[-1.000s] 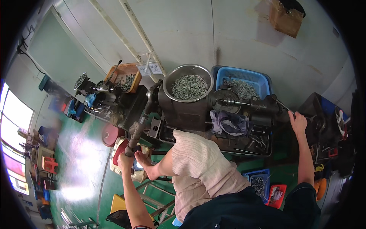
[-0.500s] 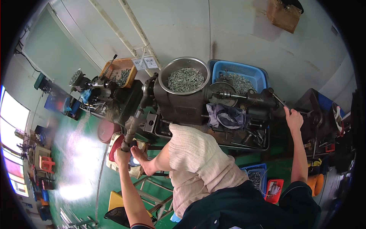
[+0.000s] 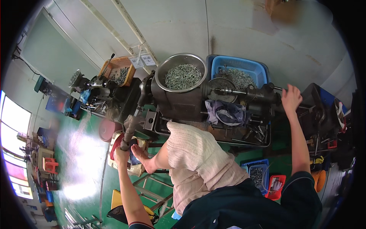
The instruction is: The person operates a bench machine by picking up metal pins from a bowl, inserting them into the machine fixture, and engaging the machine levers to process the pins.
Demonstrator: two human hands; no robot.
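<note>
Daylight pours in from windows (image 3: 11, 133) at the left edge, blown out white, and throws a broad glare patch on the green floor (image 3: 82, 164) (shiny paint). Fisheye bending curves edges; corners go black; rim details blur.

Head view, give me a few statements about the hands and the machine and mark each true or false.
1. The left hand grips the lever. True.
2. The right hand rests in the blue bin. False: it is at the machine's right end.
3. The metal bowl is empty. False: it holds small metal parts.
4. A cloth lies on the machine. True.
</note>
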